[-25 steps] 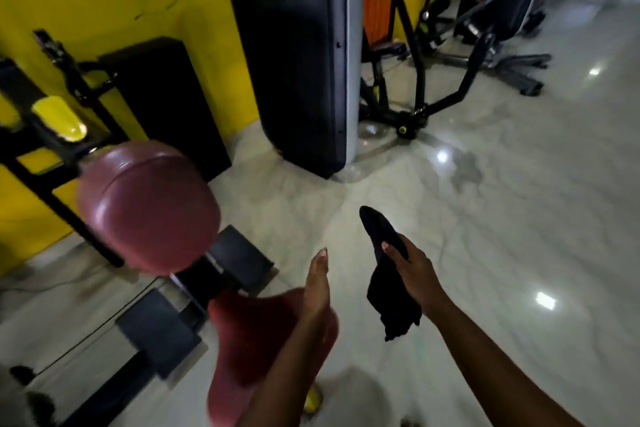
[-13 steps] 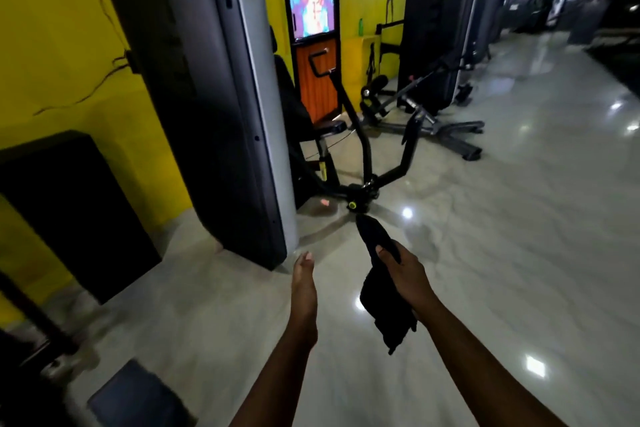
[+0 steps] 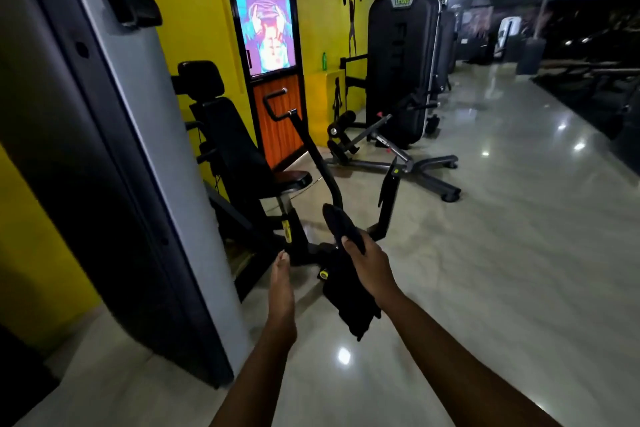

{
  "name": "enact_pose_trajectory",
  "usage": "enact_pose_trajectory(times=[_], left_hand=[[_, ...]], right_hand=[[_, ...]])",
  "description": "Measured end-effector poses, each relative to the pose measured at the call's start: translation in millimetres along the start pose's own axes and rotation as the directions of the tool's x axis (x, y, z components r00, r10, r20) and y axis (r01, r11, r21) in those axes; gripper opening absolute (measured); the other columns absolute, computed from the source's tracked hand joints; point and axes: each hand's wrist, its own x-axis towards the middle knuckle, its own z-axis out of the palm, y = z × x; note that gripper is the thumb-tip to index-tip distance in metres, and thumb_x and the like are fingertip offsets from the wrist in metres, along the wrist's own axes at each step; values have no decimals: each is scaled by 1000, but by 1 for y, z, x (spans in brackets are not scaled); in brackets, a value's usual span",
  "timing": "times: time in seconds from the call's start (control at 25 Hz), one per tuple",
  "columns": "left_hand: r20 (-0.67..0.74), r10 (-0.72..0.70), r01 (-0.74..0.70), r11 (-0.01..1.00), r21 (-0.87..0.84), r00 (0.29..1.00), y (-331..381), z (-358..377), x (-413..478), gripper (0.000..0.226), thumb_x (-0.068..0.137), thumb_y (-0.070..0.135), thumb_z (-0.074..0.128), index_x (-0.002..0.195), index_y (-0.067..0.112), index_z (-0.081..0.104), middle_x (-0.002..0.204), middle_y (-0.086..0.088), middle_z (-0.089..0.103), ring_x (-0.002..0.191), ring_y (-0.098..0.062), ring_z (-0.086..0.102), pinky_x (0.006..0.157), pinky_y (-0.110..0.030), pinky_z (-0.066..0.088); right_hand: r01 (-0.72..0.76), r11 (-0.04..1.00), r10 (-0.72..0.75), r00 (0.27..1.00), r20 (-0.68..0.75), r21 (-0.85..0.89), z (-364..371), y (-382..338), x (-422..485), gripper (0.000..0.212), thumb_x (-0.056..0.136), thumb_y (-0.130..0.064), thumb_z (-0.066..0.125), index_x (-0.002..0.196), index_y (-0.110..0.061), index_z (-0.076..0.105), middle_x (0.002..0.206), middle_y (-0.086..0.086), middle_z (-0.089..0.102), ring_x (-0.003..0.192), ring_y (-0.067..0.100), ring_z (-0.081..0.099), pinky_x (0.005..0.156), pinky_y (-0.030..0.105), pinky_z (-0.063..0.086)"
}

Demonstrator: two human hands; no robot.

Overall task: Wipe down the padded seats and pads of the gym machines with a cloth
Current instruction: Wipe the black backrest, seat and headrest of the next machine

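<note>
Between the two raised forearms, low in the middle of the view: a black cloth (image 3: 346, 288), clamped by the fingers (image 3: 351, 246) of the right hand (image 3: 370, 270), one end poking up, the rest hanging down. Left hand (image 3: 282, 291) empty, edge-on, fingers straight and together, just beside the cloth, not touching. Beyond, a black machine with padded seat (image 3: 291, 180) and backrest (image 3: 228, 135). Farther off on the glossy floor (image 3: 502, 236), a second machine (image 3: 401, 66) against the yellow wall (image 3: 194, 21). No containers told apart.

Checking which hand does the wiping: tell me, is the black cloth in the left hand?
No, the right hand grips the black cloth; the left hand is empty.
</note>
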Motion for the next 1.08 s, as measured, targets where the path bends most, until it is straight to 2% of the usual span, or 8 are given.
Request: enact_pose_trajectory(times=[0.16,0.24,0.32,0.48,0.56,0.64,0.72,1.08], left_hand=[[-38,56,-57,998,-14,998,10,43,123,47,99,39,35,144,24,35,150,0,32,139,-19,27,101,-31,22],[-78,85,-87,996,-22,993,19,68,186,43,100,38,35,140,23,39,139,4,42,134,-16,32,99,-28,23],[-114,116,-121,992,-39,987,35,89,240,37,99,40,37,133,26,44,126,11,47,128,-12,37,102,-28,27],[-178,111,-112,994,3,978,30,94,374,77,74,73,47,136,27,45,143,-1,45,131,-21,42,111,-49,31],[-205,83,-84,996,5,975,33,83,430,76,75,77,48,135,31,46,146,0,42,133,-22,41,111,-51,31],[-299,99,-109,994,-16,949,57,82,467,58,90,60,44,140,30,40,143,9,38,134,-16,36,114,-44,27],[-358,165,-170,985,18,919,75,76,515,50,98,41,38,145,22,33,145,5,35,138,-17,30,112,-37,25],[-386,274,-223,960,172,881,150,39,791,50,101,31,34,146,12,28,153,-6,29,140,-21,27,105,-28,25]], right_hand=[[74,997,-76,996,42,34,12,22,127,32,98,-25,46,126,-9,52,106,8,62,102,24,58,70,16,41],[84,996,-87,994,64,42,16,30,193,31,98,-23,46,124,-8,53,100,7,60,96,22,57,61,12,38],[77,995,-83,990,115,60,24,36,260,31,98,-25,46,123,-8,53,103,9,61,98,23,57,65,17,37],[68,992,-92,967,237,108,63,49,389,36,98,-30,45,128,-10,50,112,7,61,109,26,57,68,18,40],[31,989,-72,955,286,146,89,48,442,38,99,-29,44,133,-11,47,114,2,57,113,22,53,79,20,40],[9,983,-68,945,321,183,123,49,494,36,99,-28,45,131,-12,48,112,2,56,111,19,54,88,27,42],[45,978,-109,943,316,202,158,52,544,32,98,-27,47,125,-14,54,112,6,62,109,23,57,89,37,46],[101,962,-178,937,302,254,317,23,784,28,94,-30,51,119,-20,57,107,4,63,102,19,59,90,41,48]])
